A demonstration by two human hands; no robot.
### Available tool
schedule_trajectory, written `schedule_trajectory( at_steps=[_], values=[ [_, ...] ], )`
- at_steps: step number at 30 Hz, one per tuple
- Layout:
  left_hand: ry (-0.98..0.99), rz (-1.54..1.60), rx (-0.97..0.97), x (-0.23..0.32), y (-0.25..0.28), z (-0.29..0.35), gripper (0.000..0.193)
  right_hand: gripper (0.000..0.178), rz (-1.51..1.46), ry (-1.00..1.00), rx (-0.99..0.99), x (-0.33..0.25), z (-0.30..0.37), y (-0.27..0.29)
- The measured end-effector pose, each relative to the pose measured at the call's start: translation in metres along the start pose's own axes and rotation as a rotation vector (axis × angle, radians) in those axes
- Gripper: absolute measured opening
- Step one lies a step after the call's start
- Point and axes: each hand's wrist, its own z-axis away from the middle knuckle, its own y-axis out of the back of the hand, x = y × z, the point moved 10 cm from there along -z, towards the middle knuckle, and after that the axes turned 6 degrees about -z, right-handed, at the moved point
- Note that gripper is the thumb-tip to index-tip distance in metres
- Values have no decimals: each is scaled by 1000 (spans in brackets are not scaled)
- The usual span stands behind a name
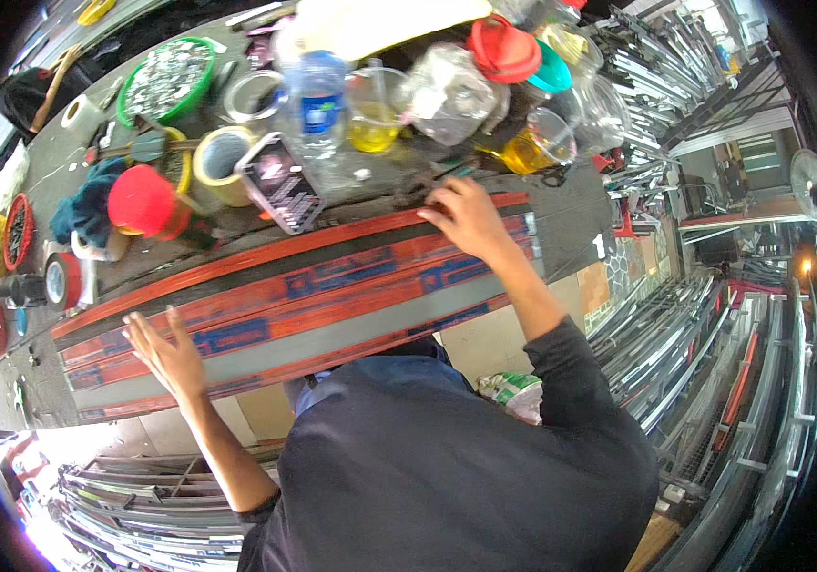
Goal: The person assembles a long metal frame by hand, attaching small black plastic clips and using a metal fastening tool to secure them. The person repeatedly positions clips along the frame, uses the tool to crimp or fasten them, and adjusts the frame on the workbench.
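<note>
Several long metal profiles (pixel 313 329), grey with orange-red and blue protective film, lie side by side across the workbench in front of me. My left hand (pixel 165 355) is open, fingers spread, over their left part; whether it presses on them I cannot tell. At their right far edge is my right hand (pixel 470 217), thumb and forefinger apart, with nothing visible between them. Just beyond its fingers lie small dark hand tools (pixel 442 176), partly hidden. A separate narrow orange-red strip (pixel 285 250) runs along the far side of the profiles.
Behind the profiles stand a phone (pixel 282 183), a water bottle (pixel 319 105), tape rolls (pixel 224 164), a red-capped container (pixel 146 202), cups of yellow liquid (pixel 375 119) and a green basket of small metal parts (pixel 166 80). Racks of metal bars (pixel 685 353) stand to the right.
</note>
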Motion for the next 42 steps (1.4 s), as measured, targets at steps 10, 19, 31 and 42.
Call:
schedule_trajectory(
  at_steps=[10, 19, 31, 42],
  values=[
    [304, -265, 48, -13, -53, -14, 120, 35, -209, 298, -58, 27, -18, -19],
    [85, -763, -86, 16, -52, -10, 88, 26, -139, 617, 70, 10, -15, 4],
    [359, -217, 29, 20, -26, -1, 112, 33, -167, 524, -57, 28, -19, 2],
    [376, -227, 26, 14, -33, -4, 98, 27, -233, 510, -91, 41, -16, 12]
  ],
)
